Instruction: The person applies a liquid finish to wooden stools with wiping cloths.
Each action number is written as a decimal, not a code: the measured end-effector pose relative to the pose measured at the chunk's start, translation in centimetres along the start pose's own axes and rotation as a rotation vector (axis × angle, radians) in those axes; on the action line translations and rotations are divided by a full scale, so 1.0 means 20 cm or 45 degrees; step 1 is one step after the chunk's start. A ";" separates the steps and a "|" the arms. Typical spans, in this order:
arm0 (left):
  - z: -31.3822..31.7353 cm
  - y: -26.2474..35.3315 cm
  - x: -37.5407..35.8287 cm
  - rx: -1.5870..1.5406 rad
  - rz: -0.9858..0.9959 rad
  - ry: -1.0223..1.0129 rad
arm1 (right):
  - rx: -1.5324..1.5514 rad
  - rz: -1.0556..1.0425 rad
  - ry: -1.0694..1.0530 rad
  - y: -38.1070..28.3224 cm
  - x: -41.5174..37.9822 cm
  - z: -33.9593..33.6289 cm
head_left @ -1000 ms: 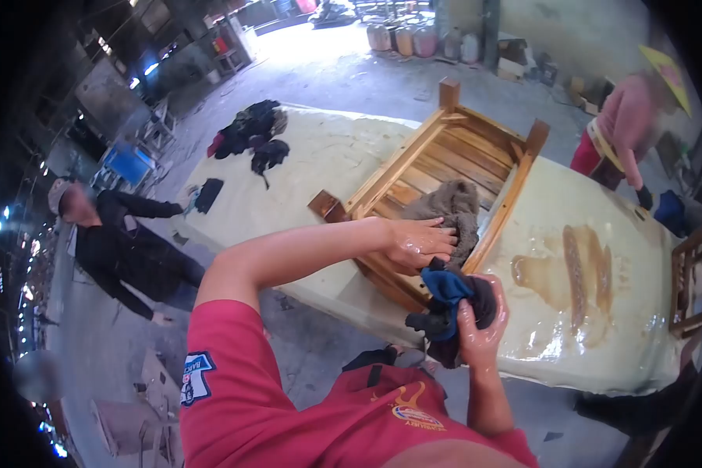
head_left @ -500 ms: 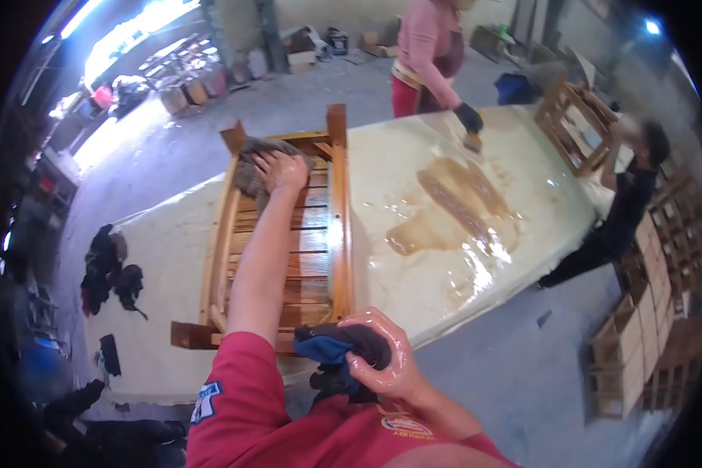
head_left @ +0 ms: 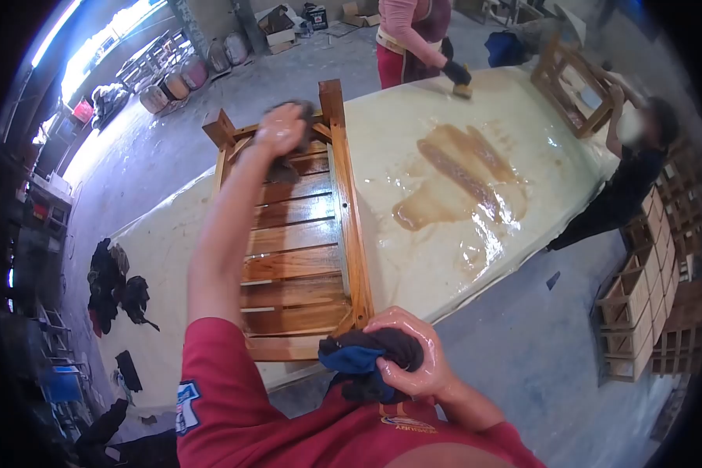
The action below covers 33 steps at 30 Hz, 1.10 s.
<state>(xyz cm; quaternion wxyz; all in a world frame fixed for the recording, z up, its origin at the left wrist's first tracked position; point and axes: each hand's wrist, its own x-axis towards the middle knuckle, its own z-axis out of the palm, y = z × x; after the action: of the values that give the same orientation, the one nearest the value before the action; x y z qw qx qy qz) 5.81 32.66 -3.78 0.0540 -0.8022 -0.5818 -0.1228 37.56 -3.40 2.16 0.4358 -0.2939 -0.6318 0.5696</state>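
A slatted wooden furniture piece point(head_left: 296, 261) with short legs lies on the sheet-covered table, its varnished slats shining. At its far end my left hand point(head_left: 282, 129) is closed on a grey-brown rag point(head_left: 283, 171), slightly blurred by motion. Part of the rag hangs over the far slats, and part shows beyond my fingers. Close to my body, my right hand point(head_left: 417, 355) grips a bunched dark cloth point(head_left: 370, 343) with a blue patch. That hand looks wet and is beside the frame's near right corner.
Brown liquid point(head_left: 464, 175) is smeared over the table's plastic sheet point(head_left: 413, 269). Across the table, a co-worker's gloved hand point(head_left: 456, 74) holds a brush point(head_left: 462, 91). Another person handles a wooden frame point(head_left: 550, 90) at right. Dark rags point(head_left: 113, 285) lie left; wooden crates point(head_left: 639, 288) stand right.
My left hand has shifted rightward along the far end of the furniture, its fingers going from spread flat to bunched on the rag. The co-worker's brush has moved away from the brown smear.
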 end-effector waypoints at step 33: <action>-0.77 0.55 -1.30 0.257 -0.388 -1.170 | 0.199 -0.038 -0.323 0.08 0.03 0.02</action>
<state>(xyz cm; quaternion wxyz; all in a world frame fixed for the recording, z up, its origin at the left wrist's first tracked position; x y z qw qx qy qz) 6.52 1.79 4.94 -0.1492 -0.6700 -0.6651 0.2941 36.67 -2.84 0.66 0.3825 -0.1755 -0.6397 0.6432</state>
